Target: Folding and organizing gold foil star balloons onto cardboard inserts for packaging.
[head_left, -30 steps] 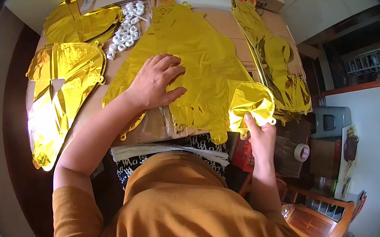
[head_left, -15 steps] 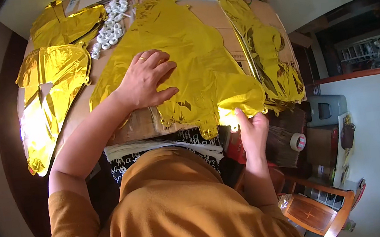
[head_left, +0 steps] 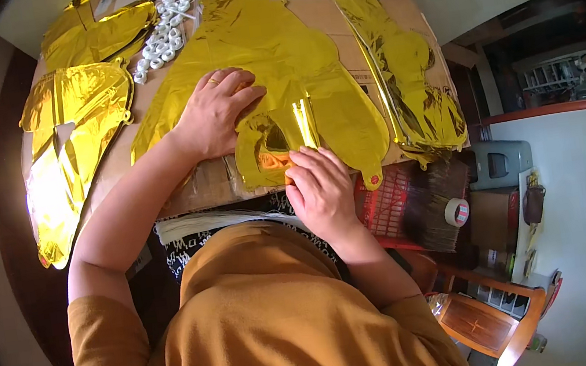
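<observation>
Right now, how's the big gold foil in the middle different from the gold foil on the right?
The middle foil is wide and spread out; the right foil is long and narrow. The middle foil has the left hand and right hand at it; the right foil has neither. Both are shiny gold and lie on cardboard.

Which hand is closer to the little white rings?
The left hand. It is on the gold foil sheet, below and right of the white rings in the picture. The right hand is farther off, at the sheet's near edge.
</observation>
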Demonstrator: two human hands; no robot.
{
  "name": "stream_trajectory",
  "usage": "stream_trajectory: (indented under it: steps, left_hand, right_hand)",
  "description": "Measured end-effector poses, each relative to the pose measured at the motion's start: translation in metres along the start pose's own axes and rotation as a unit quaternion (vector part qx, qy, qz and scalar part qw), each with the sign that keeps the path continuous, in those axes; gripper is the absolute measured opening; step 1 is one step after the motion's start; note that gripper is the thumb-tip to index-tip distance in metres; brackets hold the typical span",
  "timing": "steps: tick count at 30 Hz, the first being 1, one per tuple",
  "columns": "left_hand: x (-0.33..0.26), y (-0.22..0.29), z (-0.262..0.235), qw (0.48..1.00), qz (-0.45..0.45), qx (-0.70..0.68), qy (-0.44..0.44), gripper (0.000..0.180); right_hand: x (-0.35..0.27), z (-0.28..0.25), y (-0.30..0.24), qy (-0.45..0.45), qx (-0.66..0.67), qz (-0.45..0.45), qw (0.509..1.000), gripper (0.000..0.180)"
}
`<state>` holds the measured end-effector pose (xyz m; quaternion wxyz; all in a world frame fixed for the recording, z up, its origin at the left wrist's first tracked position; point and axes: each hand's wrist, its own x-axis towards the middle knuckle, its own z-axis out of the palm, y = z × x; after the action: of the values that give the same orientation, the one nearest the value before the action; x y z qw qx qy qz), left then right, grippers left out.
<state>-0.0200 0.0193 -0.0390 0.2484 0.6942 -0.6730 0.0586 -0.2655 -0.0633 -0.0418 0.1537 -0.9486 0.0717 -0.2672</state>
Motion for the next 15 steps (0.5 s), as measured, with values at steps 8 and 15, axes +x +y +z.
stream_trajectory:
  steps: [8, 15]
  left_hand:
    - [-0.001, 0.001, -0.003, 1.0, -0.009, -0.016, -0.01, 0.052]
    - [-0.001, 0.001, -0.002, 1.0, -0.01, -0.01, -0.011, 0.055]
  right_hand:
    - [0.006, -0.026, 0.054, 0.036, 0.219, -0.014, 0.975, 0.016]
    - [0.011, -0.014, 0.082, -0.049, 0.023, -0.04, 0.998, 0.036]
